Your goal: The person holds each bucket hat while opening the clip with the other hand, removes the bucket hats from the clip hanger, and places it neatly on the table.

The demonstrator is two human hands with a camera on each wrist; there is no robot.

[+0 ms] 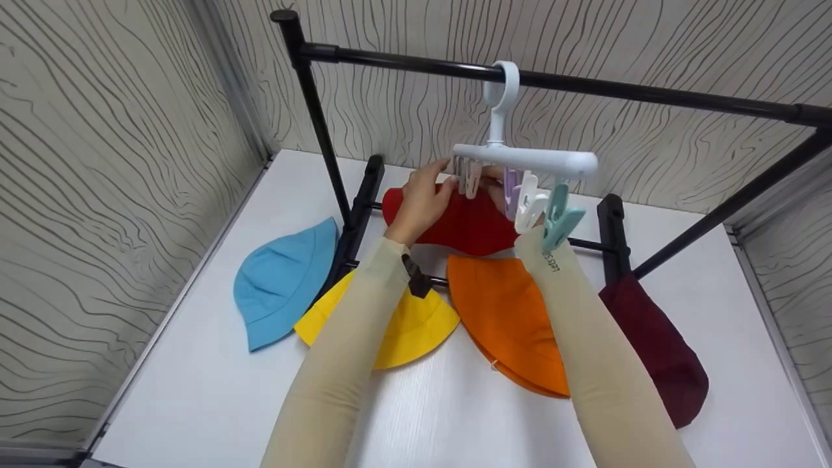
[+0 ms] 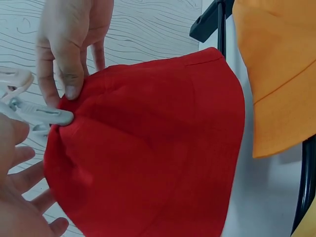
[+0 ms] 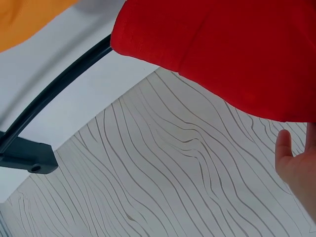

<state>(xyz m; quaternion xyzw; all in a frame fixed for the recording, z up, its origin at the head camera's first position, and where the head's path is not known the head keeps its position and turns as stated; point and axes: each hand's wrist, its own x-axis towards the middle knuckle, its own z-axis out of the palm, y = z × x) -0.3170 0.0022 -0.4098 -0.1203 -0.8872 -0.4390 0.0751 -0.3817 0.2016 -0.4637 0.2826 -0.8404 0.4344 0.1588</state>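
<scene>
A red bucket hat (image 1: 468, 224) is at the far side of the rack, under a white clip hanger (image 1: 526, 156). In the left wrist view, a pale grey clip (image 2: 47, 113) has its tip over the gathered edge of the red fabric. My right hand (image 2: 76, 37) pinches that edge between thumb and fingers, beside the clip; in the head view it is partly hidden behind the clips. My left hand (image 1: 422, 201) is on the other side of the clip, its fingers (image 2: 32, 177) spread and relaxed along the hat's edge.
The hanger hooks over a black rack bar (image 1: 403, 63). Purple, white and mint clips (image 1: 559, 218) hang from it. On the white table (image 1: 195, 396) lie a blue hat (image 1: 283, 283), a yellow hat (image 1: 409, 331), an orange hat (image 1: 510, 318) and a maroon hat (image 1: 656, 357).
</scene>
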